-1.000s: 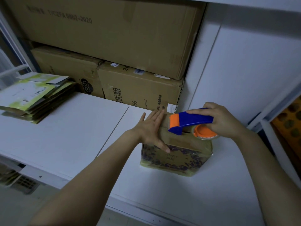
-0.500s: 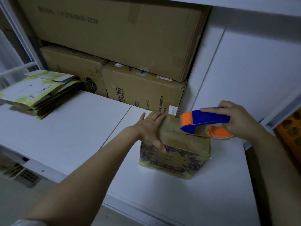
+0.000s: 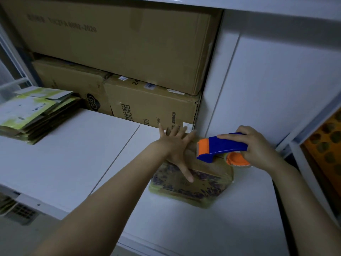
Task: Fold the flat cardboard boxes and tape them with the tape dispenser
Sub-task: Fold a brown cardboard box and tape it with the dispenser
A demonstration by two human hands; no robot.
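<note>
Left hand (image 3: 175, 145), fingers spread flat, presses down on the folded box (image 3: 203, 185) on the bench (image 3: 73, 163), while at its three o'clock the right hand (image 3: 258, 146) grips the tape dispenser (image 3: 221, 147) over it.

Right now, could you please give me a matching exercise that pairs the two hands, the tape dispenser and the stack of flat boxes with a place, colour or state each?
Column one:
1. left hand
2. right hand
3. tape dispenser
4. stack of flat boxes

Column two:
a. at the left end of the table
b. blue and orange
c. pressed flat on the folded box
d. grips the tape dispenser

Pairs: 1-c; 2-d; 3-b; 4-a
</note>
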